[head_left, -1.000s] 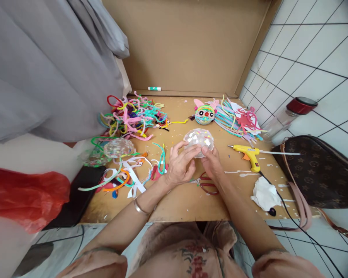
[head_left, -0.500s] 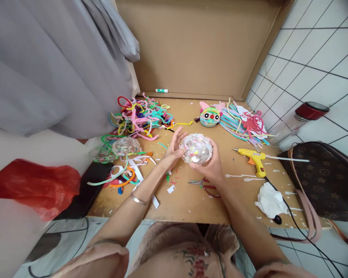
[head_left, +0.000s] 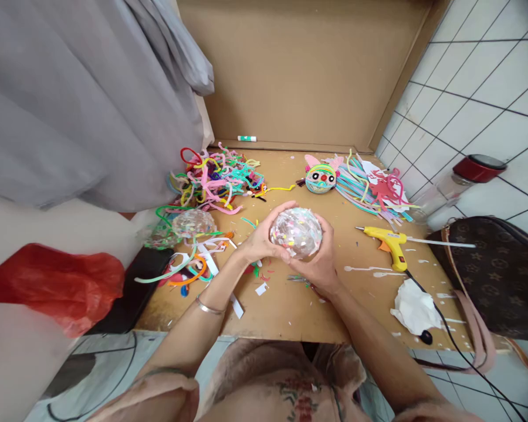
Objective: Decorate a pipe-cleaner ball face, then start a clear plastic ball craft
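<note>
Cupping a clear plastic ball flecked with coloured paper bits [head_left: 296, 232] just above the middle of the frame, both hands hold it off the brown cardboard work surface [head_left: 290, 305]. The left hand [head_left: 259, 237] wraps the ball's left side, fingers curled close together over the top and the thumb against its near side; the right hand [head_left: 319, 261] supports it from below and the right, fingers curved up round the far side. Partly hidden under the right hand lie red-handled scissors [head_left: 303, 279], only the blades and a sliver of handle showing. Small paper scraps [head_left: 260, 288] are scattered on the surface just below the hands. To the left sits a second clear confetti-filled ball [head_left: 192, 223], near a heap of loose multicoloured pipe cleaners [head_left: 215, 179] in the upper left of the board. Beyond the held ball, toward the upper centre, stands a finished round pipe-cleaner face with pink ears [head_left: 320, 177], beside a spread of straight pastel pipe cleaners and red paper cut-outs [head_left: 369, 187]. To the right lie a yellow hot glue gun [head_left: 389, 241], its black cord trailing to the lower right, and a crumpled white tissue [head_left: 416, 308]. At the right edge are a brown patterned handbag [head_left: 497, 275] and a clear jar with a red lid [head_left: 460, 176]. A red plastic bag [head_left: 48, 287] occupies the left edge, under grey cloth [head_left: 70, 94].
</note>
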The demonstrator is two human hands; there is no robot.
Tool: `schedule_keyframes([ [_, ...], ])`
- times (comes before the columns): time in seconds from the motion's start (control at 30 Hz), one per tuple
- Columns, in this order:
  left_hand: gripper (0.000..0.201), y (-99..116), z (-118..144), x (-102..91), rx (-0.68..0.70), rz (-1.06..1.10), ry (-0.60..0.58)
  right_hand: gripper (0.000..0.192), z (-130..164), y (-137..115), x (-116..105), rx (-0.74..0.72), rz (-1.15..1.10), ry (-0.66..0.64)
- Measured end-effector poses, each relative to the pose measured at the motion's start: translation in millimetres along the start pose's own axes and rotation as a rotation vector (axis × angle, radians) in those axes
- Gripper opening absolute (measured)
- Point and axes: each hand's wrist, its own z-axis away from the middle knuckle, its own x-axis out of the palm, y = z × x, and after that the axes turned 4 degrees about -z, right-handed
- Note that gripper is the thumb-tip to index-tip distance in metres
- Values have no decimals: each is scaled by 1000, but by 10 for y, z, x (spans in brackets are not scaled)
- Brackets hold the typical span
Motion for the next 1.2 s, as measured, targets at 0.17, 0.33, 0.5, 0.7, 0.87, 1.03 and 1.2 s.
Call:
schedule_keyframes([
  [0.17,128,43,0,-3,-4,-89,48,94,45,16,7,92,0,-19],
  [0.33,121,45,5,-60,-38,-85,-7,96,67,22,34,159,-13,-32],
  [0.5,119,53,8,-84,-86,-42,-26,96,59,26,53,179,-15,-13],
  [0.7,117,6,9,-85,-119,-11,-37,95,80,67,52,173,35,-11],
  [0.87,104,-71,5,-70,-106,12,-9,94,85,86,43,171,71,-23],
  [1.03,96,-95,2,-43,-123,52,30,103,56,60,29,198,111,-71],
  [1.2,95,-121,23,-66,-190,181,16,94,-47,-66,-98,87,22,-153],
])
